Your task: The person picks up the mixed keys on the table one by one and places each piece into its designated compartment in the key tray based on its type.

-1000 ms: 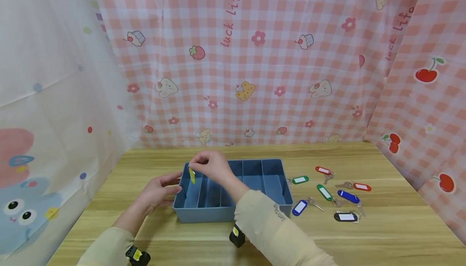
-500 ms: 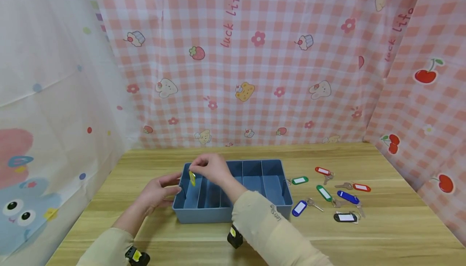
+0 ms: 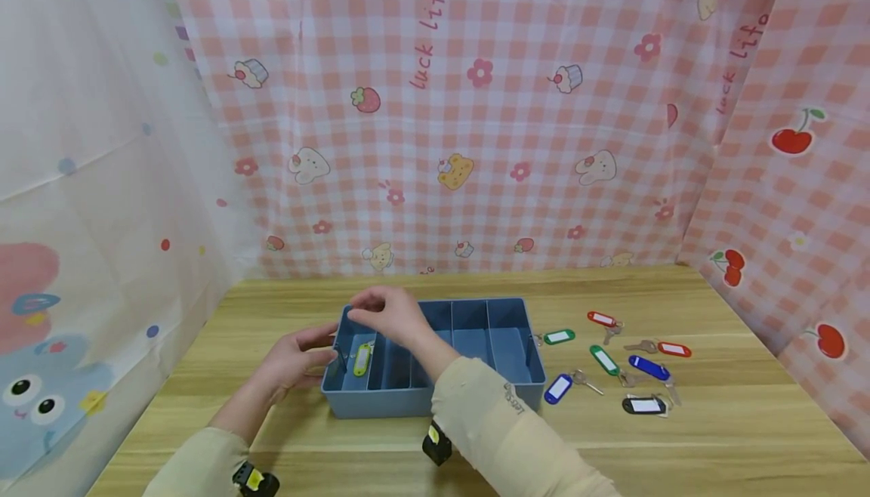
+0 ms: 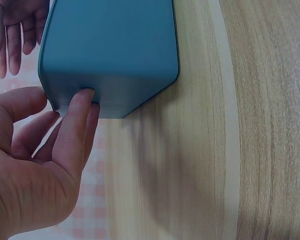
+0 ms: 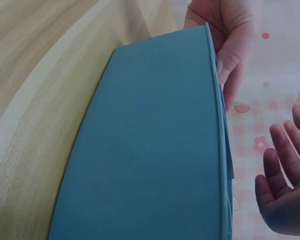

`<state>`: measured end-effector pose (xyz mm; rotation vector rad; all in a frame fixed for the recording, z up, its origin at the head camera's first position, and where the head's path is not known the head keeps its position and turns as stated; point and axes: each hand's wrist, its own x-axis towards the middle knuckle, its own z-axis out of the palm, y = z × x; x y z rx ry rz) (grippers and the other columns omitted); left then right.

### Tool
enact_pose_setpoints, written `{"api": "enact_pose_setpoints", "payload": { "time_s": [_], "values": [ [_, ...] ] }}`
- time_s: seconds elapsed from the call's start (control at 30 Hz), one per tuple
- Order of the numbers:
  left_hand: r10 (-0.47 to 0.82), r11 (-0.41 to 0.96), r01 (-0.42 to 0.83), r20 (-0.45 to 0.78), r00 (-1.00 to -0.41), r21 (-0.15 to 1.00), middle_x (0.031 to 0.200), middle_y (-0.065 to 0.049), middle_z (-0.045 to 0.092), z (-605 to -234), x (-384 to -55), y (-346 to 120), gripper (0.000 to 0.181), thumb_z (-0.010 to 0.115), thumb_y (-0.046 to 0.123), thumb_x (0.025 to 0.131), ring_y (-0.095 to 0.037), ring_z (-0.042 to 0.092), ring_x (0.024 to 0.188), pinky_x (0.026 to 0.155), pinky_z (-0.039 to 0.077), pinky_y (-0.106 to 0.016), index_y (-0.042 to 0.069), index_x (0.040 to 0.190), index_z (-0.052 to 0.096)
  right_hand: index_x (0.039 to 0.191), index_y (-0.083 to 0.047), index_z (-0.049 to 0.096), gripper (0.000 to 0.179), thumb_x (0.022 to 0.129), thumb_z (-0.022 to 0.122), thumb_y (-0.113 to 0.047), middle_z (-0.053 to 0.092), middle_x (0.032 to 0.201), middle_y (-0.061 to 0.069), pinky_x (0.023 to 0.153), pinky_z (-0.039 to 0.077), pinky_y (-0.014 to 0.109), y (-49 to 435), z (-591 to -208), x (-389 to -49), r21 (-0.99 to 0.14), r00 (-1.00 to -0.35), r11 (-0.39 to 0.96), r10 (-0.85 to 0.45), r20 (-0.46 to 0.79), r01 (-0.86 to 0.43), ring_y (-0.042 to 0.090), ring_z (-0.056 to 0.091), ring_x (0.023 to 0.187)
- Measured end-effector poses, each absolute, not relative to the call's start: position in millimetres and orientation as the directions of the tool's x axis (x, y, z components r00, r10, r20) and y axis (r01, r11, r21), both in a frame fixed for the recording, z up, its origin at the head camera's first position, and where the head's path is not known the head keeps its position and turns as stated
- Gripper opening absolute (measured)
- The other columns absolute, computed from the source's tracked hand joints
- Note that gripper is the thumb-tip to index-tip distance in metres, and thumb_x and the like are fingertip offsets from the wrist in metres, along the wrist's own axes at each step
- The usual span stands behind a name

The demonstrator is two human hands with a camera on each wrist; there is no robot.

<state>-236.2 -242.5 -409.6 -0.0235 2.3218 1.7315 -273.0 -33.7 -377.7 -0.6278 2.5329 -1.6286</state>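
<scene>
My left hand (image 3: 294,362) rests against the left end of a blue divided box (image 3: 381,403). In the left wrist view its fingertips touch the end wall (image 4: 105,87) from outside. Over the leftmost compartment hovers my right hand (image 3: 396,317), its fingers apart and lightly bent, with nothing between them. A yellow key tag (image 3: 363,359) with a white label lies in that compartment below; its key is barely visible. In the right wrist view the right hand (image 5: 287,185) stays above the rim, away from the box. My right hand and forearm cover part of the middle compartments.
Right of the box, keys with tags lie spread on the wooden table (image 3: 476,452): green tags (image 3: 559,337), red tags (image 3: 674,349), blue tags (image 3: 559,389) and a black tag (image 3: 644,405). A checked cloth (image 3: 503,119) hangs behind the table.
The yellow key tag, earlier hanging from my right fingertips, has dropped into the leftmost compartment. My right fingers have parted. The left hand has stayed at the box's end.
</scene>
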Motion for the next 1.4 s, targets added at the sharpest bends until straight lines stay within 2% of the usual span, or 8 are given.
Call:
{"api": "enact_pose_setpoints", "payload": {
  "time_s": [0.13,0.37,0.6,0.77,0.97,1.2,1.4],
  "values": [
    [0.127,0.293,-0.158,-0.202,-0.971,0.943,0.142,-0.032,0.044,-410.0,-235.8,-242.3,0.058,0.062,0.004,0.095,-0.033,0.061,0.108,0.082,0.056,-0.048,-0.002,0.149,0.040,0.117,-0.009,0.071,0.029,0.093,0.072,-0.025,0.070,0.102,-0.005,0.080,0.051,0.027,-33.7,-375.7,-269.7,-0.885,-0.900,0.330,-0.394,0.187,-0.329,0.010,0.060,0.092],
    [0.131,0.285,-0.170,-0.214,-0.968,0.943,0.143,-0.032,0.042,-408.7,-235.0,-241.6,0.058,0.062,0.004,0.096,-0.033,0.060,0.111,0.084,0.055,-0.049,-0.001,0.149,0.039,0.121,-0.017,0.070,0.029,0.094,0.071,-0.026,0.070,0.111,-0.001,0.086,0.050,0.031,-30.3,-373.5,-263.1,-0.878,-0.877,0.303,-0.425,0.223,-0.370,0.013,0.059,0.101],
    [0.145,0.284,-0.168,-0.216,-0.966,0.944,0.145,-0.033,0.040,-407.0,-234.7,-241.9,0.059,0.061,0.004,0.097,-0.035,0.059,0.113,0.084,0.056,-0.049,-0.001,0.150,0.037,0.126,-0.019,0.067,0.035,0.094,0.071,-0.030,0.068,0.118,-0.002,0.095,0.047,0.040,-22.4,-371.4,-258.0,-0.870,-0.861,0.283,-0.438,0.257,-0.404,0.021,0.057,0.114],
    [0.145,0.293,-0.169,-0.218,-0.965,0.941,0.145,-0.033,0.039,-408.0,-236.2,-242.7,0.060,0.062,0.005,0.097,-0.035,0.059,0.114,0.083,0.056,-0.049,0.000,0.151,0.037,0.129,-0.019,0.065,0.038,0.093,0.071,-0.030,0.067,0.124,0.000,0.099,0.045,0.044,-16.5,-368.2,-253.2,-0.860,-0.852,0.279,-0.443,0.279,-0.427,0.016,0.056,0.116],
    [0.136,0.285,-0.178,-0.224,-0.965,0.942,0.145,-0.032,0.040,-408.5,-237.4,-242.7,0.060,0.062,0.004,0.096,-0.034,0.060,0.112,0.083,0.056,-0.049,0.000,0.150,0.038,0.131,-0.018,0.064,0.041,0.093,0.072,-0.029,0.066,0.125,-0.004,0.100,0.044,0.042,-10.6,-362.6,-248.4,-0.839,-0.841,0.289,-0.444,0.309,-0.461,0.022,0.054,0.120],
    [0.127,0.279,-0.182,-0.224,-0.966,0.943,0.144,-0.032,0.041,-408.0,-236.4,-241.7,0.060,0.064,0.004,0.095,-0.033,0.060,0.111,0.082,0.056,-0.048,0.000,0.150,0.039,0.133,-0.020,0.063,0.043,0.092,0.073,-0.028,0.065,0.126,-0.007,0.101,0.043,0.044,-2.5,-360.9,-244.5,-0.834,-0.832,0.273,-0.444,0.334,-0.480,0.016,0.055,0.121],
    [0.124,0.285,-0.180,-0.223,-0.967,0.941,0.144,-0.032,0.042,-408.1,-236.3,-241.1,0.059,0.063,0.003,0.095,-0.034,0.059,0.112,0.083,0.056,-0.049,0.000,0.149,0.040,0.135,-0.020,0.061,0.046,0.092,0.073,-0.028,0.062,0.132,-0.005,0.103,0.041,0.048,7.0,-359.3,-240.4,-0.850,-0.838,0.255,-0.438,0.325,-0.462,0.018,0.053,0.123]
  ]
}}
